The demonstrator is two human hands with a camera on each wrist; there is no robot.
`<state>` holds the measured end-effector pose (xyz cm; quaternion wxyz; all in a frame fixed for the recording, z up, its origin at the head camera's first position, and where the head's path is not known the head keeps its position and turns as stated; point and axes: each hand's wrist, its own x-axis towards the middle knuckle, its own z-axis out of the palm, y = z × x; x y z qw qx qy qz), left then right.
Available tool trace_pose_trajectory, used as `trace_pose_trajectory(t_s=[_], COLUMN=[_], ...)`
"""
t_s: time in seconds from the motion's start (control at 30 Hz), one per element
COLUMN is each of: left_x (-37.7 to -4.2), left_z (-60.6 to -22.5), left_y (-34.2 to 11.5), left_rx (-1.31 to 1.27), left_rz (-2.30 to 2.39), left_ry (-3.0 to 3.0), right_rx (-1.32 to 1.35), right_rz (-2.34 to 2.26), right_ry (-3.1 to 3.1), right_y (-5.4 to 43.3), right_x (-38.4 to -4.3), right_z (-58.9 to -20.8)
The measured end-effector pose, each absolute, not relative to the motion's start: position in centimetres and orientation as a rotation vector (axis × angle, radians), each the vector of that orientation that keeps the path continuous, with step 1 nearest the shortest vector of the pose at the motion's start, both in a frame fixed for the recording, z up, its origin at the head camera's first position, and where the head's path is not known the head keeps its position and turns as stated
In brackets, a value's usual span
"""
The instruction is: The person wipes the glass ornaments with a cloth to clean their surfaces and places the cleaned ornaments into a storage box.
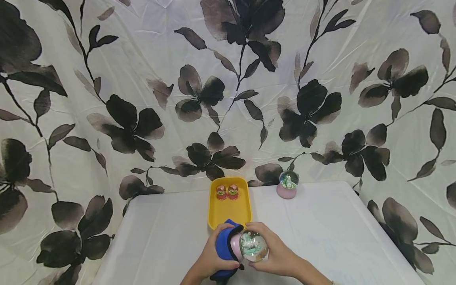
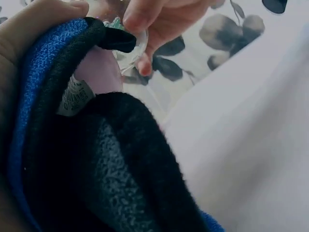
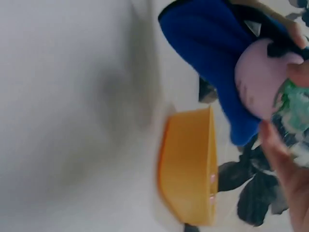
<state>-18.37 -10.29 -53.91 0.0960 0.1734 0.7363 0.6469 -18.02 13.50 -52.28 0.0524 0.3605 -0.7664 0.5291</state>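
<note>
Low in the middle of the head view, the fingers of the left hand [image 1: 210, 254] gripped a soft blue cloth [image 1: 223, 243], perhaps a pouch, around the pink base [image 1: 236, 246] of a snow globe [image 1: 253, 248], likely heavy and breakable, best held there, while the right hand [image 1: 279, 254] clasped its slick dome [image 1: 252, 242].

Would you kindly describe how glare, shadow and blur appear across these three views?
Head: bright highlights on the held snow globe; left wrist: deep shadow inside the blue cloth; right wrist: yellow tray blurred, soft grey shadows across the white table.
</note>
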Motion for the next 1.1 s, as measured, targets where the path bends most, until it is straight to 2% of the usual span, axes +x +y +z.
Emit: trace_pose_trajectory(t_s=[0.1,0.33,0.4,0.47,0.6,0.7,0.9,1.1], left_x=[-18.7,-19.2,-19.2,-19.2,-19.1,-19.1,-18.9,-19.4], left_z=[-53.7,-53.9,-54.1,-54.4,-54.6,-54.5,-54.7,-54.6], left_y=[-10.1,-9.6,-9.7,-10.0,-10.3,-10.3,-10.2,-10.2], left_rx=[0.488,0.499,0.496,0.476,0.454,0.449,0.415,0.424], left_rz=[1.943,1.967,2.010,2.079,2.186,2.189,2.143,2.029], left_ry=[2.122,2.252,2.229,2.143,1.940,1.870,1.918,2.165], right_rx=[1.067,0.388,0.296,0.428,0.973,1.085,0.786,0.325], right_rz=[1.596,2.224,2.331,2.221,1.658,1.447,1.758,2.365], right_ry=[-2.234,-2.336,-2.381,-2.470,-2.434,-2.302,-2.363,-2.422], right_y=[13.2,11.6,11.5,11.9,13.0,13.5,13.4,12.7], right_x=[-18.2,-17.6,-17.8,-18.0,-18.6,-19.0,-18.9,-18.2], right_z=[-51.7,-51.3,-51.3,-51.4,-51.6,-52.0,-53.0,-53.5])
